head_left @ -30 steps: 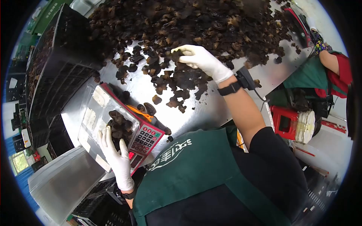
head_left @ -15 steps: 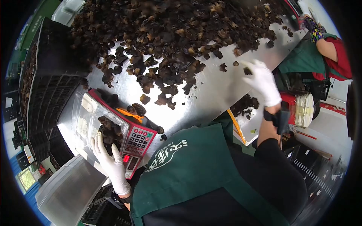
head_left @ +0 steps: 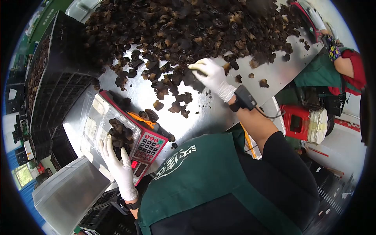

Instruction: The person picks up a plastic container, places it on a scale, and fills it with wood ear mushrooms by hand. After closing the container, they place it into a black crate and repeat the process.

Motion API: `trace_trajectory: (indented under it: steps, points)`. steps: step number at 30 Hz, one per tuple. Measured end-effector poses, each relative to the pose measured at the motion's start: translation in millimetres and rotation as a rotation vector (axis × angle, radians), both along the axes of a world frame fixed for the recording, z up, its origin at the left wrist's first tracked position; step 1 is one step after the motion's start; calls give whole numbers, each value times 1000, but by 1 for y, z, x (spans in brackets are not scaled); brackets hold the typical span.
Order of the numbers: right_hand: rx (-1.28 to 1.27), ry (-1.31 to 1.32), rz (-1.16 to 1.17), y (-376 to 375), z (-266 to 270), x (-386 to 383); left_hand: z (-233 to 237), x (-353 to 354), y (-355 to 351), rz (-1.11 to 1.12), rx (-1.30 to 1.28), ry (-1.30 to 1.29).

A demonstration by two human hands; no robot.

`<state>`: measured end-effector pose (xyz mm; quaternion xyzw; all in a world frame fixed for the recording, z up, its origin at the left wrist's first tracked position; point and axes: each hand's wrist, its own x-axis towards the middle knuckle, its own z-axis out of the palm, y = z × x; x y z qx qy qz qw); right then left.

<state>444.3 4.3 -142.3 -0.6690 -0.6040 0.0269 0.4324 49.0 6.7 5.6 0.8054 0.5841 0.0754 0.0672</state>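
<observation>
My left hand, in a white glove, rests with spread fingers at the clear plastic tray on the red scale. Its fingertips touch the dark fungus pieces in that tray. My right hand, also gloved in white, is over the metal table at the lower edge of the big heap of dark fungus. Its fingers are curled together, and whether a piece is between them I cannot make out. An orange-handled tool lies beside the scale.
Black crates stand at the left, with a translucent bin below them. A co-worker's gloved hand is by another red scale at the upper right. A red stool stands at the right.
My right hand has moved left from the table's right side to the heap's lower edge, and its fingers have closed together. My left hand has stayed at the tray.
</observation>
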Motion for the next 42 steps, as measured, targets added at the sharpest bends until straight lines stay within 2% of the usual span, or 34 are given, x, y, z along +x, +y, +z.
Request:
trace_trajectory:
  steps: [1, 3, 5, 7, 8, 11, 13, 15, 17, 18, 19, 20, 21, 22, 23, 24, 25, 27, 28, 29, 30, 31, 32, 33, 34, 35, 37, 39, 42]
  points:
    - [26, 163, 1, 7, 10, 3, 0, 1, 1, -3, 7, -10]
    - [66, 271, -18, 24, 25, 16, 1, 0, 0, -6, 14, -25]
    - [-257, 890, -72, 43, 29, 30, 2, 2, -1, 5, 12, -40]
    - [-260, 1220, 8, 50, 65, 30, 6, 4, -1, 21, 16, -83]
    - [-237, 1260, 10, 54, 78, 24, 9, 6, -2, 33, 22, -118]
    - [-346, 1513, 309, 66, 89, 14, 7, -1, -4, 62, 87, -241]
    - [-363, 1399, 398, 76, 103, -17, 7, -7, -2, 108, 100, -350]
    - [-378, 1260, 544, 84, 120, -59, 5, -14, -5, 135, 175, -331]
    - [-532, 1069, 572, 85, 153, -110, 9, -16, -11, 189, 160, -314]
    - [-571, 1005, 660, 86, 166, -135, 12, -20, -15, 206, 175, -331]
    - [-502, 805, 744, 90, 163, -159, 12, -20, -16, 202, 180, -363]
    - [-485, 718, 785, 86, 166, -186, 10, -15, -15, 180, 180, -407]
    - [-5, 509, 834, 90, 131, -220, 5, -19, -15, 140, 191, -424]
    - [-254, 418, 973, 87, 148, -230, 2, -18, -16, 157, 162, -476]
    - [-159, 111, 993, 80, 147, -238, -1, -17, -16, 176, 133, -524]
    - [-165, -2, 927, 68, 134, -252, -4, -19, -14, 131, 166, -435]
    - [-53, -39, 959, 65, 129, -257, -3, -13, -12, 149, 109, -563]
    - [182, 68, 839, 66, 123, -252, -13, -19, -10, 125, 92, -598]
    - [200, 151, 813, 69, 129, -237, -9, -13, -8, 80, 83, -639]
    - [218, 233, 788, 75, 134, -215, -16, -24, -7, 42, 131, -429]
    - [236, 224, 636, 78, 123, -192, -11, -18, -5, 37, 107, -290]
    - [198, -4, 588, 92, 101, -159, -5, -13, -4, 32, 84, -150]
    - [-6, 24, 407, 82, 99, -128, -9, -14, -5, 16, 135, -120]
    - [-270, -101, 289, 76, 82, -99, -10, -15, -4, 9, 141, -118]
    - [-221, -191, 208, 61, 55, -72, -11, -16, -4, 2, 147, -116]
    - [-466, -423, 168, 45, 40, -47, -11, -16, -3, -3, 152, -113]
    - [-444, -363, 187, 26, 34, -28, -10, -15, -3, -4, 153, -103]
    - [-240, -212, 189, 21, 20, -19, -10, -15, -4, -14, 148, -99]
    - [-305, 286, 137, 15, 29, -12, -11, -15, -3, -26, 153, -99]
